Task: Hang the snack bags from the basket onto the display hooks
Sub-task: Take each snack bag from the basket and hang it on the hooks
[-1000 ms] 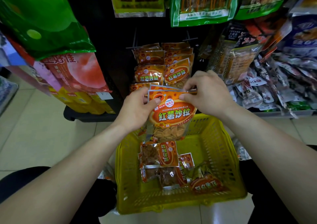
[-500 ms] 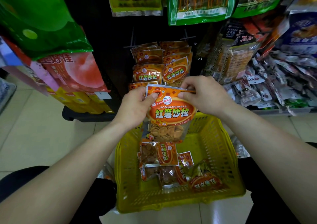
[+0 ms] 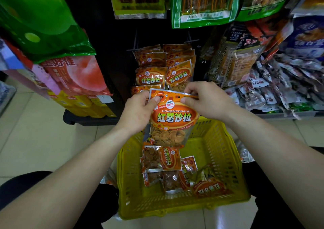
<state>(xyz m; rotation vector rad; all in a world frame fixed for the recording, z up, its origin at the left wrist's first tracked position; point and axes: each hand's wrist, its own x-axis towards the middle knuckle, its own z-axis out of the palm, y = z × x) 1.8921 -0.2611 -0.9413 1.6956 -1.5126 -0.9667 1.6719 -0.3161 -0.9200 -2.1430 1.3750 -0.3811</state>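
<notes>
The single head-worn camera looks forward and steeply down from close above the yellow basket (image 3: 220, 158), facing the hanging snack bags (image 3: 150, 76) just behind it.

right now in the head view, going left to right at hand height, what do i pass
pink bag → left hand → held bag → right hand → small packets

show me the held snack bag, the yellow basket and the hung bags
held snack bag (image 3: 173, 118): head view, on its orange label.
yellow basket (image 3: 226, 158): head view, on its right wall.
hung bags (image 3: 150, 76): head view, front left bag's label.
</notes>
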